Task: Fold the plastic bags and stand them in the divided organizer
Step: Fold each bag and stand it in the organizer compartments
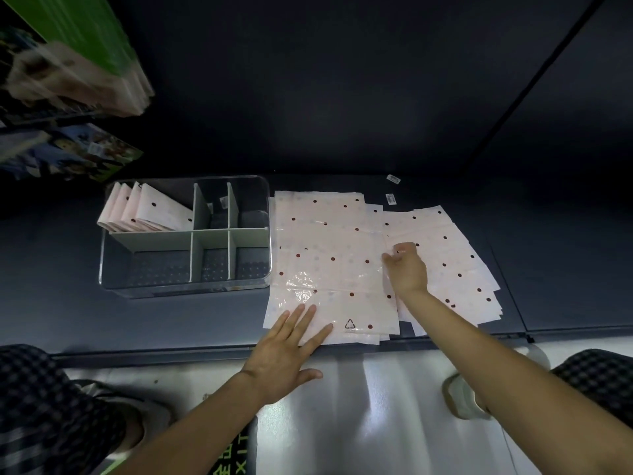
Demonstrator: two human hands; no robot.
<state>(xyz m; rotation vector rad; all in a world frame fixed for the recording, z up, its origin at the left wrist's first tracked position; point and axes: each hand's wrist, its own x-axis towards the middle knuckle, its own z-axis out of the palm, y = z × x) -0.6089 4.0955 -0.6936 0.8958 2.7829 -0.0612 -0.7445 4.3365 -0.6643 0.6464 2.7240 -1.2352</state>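
Note:
A pale pink plastic bag (325, 255) with dark red dots lies flat on the dark surface, on top of other bags. My left hand (287, 354) presses flat on its near left corner, fingers straight. My right hand (406, 267) pinches the bag's right edge with curled fingers. More dotted bags (455, 262) are spread in a loose pile to the right. The clear divided organizer (113, 255) with white dividers stands to the left. Several folded bags (144, 210) stand upright in its far left compartment.
The dark surface (565, 262) ends in a front edge near my knees, with pale floor below. Colourful boxes (68, 156) and a green-topped pack (85, 56) sit at the far left. Two small labels (392, 188) lie behind the bags.

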